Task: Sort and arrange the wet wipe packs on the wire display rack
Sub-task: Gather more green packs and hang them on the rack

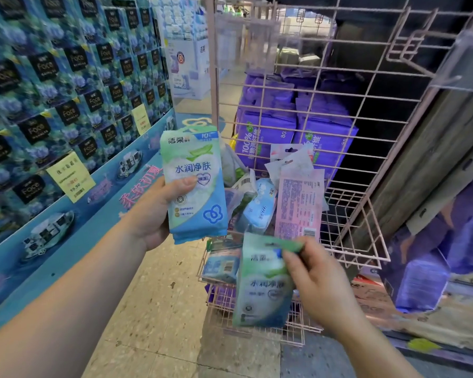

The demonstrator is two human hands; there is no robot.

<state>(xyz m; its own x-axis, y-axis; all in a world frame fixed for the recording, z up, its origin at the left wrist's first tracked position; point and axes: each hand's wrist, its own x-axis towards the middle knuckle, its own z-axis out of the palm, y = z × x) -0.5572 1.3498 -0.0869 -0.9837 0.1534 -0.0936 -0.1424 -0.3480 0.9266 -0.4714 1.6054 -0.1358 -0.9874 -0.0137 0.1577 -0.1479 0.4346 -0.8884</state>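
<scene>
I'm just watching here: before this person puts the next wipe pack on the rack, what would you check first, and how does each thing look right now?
1. Left hand has a firm hold on its green-and-blue pack: ok, thumb across the front, and more packs seem stacked behind it.
2. Right hand holds the second matching pack: ok, pinched by its top edge, but the pack is blurred.
3. Both packs are the same kind: ok, same green-and-blue design.
4. Free room in the pink wire basket: ok, its right part is bare wire.
5. Packs already in the basket are sorted: not ok, the pink pack and others lie jumbled.
6. Hooks on the rack free: cannot tell.
</scene>
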